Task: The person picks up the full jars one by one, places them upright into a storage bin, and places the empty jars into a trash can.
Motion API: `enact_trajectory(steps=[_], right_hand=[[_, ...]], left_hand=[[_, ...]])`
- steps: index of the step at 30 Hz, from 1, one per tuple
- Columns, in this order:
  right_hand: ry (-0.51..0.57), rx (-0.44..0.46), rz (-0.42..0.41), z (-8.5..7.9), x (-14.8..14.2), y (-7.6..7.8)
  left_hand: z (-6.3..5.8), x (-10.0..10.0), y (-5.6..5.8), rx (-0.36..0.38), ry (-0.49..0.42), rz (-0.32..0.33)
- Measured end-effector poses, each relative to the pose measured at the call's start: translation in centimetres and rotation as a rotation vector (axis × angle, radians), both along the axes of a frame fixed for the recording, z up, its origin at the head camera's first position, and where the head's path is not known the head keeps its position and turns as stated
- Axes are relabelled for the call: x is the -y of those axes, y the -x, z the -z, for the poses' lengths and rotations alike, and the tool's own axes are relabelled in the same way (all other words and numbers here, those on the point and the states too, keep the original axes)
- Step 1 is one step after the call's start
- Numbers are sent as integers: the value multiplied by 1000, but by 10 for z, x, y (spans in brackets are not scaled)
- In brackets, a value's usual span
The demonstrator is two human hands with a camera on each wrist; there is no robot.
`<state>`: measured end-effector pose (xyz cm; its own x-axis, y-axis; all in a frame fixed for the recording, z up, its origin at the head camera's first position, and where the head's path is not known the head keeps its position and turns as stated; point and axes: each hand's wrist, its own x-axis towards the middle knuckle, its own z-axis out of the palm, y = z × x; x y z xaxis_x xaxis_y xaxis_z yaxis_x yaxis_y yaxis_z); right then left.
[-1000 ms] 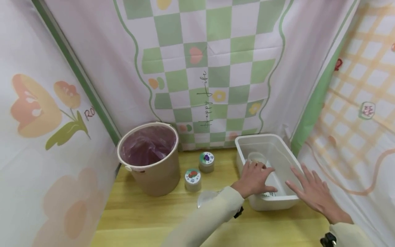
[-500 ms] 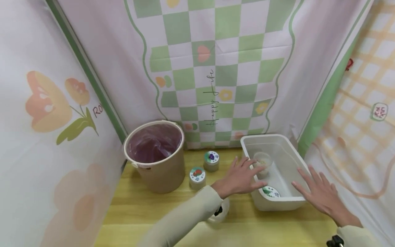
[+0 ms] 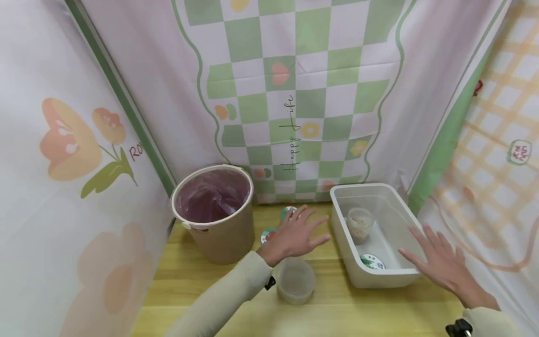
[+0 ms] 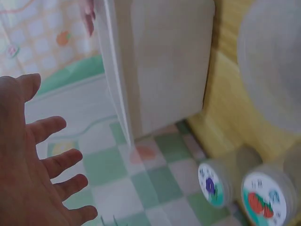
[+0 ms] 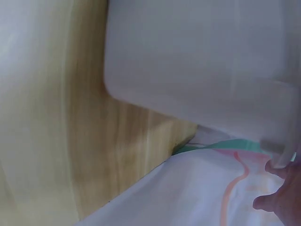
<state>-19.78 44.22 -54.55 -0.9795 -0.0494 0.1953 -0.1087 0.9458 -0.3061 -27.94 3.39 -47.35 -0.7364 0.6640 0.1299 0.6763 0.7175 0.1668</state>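
Observation:
My left hand (image 3: 294,234) hovers with spread fingers over the table, holding nothing. In the head view it partly covers two lidded jars; the left wrist view shows a purple-flower jar (image 4: 214,183) and a jar with red fruit on its label (image 4: 268,200). Just below that hand stands a clear round tub (image 3: 296,283). Inside the white basin (image 3: 355,270) sit a clear cup (image 3: 360,224) with pale bits in it and a round lid (image 3: 372,262) with a green leaf print. My right hand (image 3: 440,264), fingers spread, is at the basin's right rim.
A beige bucket (image 3: 223,243) lined with a purple bag stands at the back left of the wooden table (image 3: 236,299). Printed cloth curtains (image 3: 311,93) enclose the back and both sides.
My left hand has left the basin and moved left over the table, bringing the cup into full sight. The right hand stays at the rim. The head view has shifted slightly.

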Motion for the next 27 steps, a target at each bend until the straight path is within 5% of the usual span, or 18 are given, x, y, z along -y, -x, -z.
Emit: enact_trajectory(steps=[14, 27], right_hand=[[-33, -184, -130, -30, 81, 8], [20, -125, -236, -32, 163, 12]], left_hand=[[-40, 84, 21, -70, -108, -164], [-52, 176, 40, -79, -189, -370]])
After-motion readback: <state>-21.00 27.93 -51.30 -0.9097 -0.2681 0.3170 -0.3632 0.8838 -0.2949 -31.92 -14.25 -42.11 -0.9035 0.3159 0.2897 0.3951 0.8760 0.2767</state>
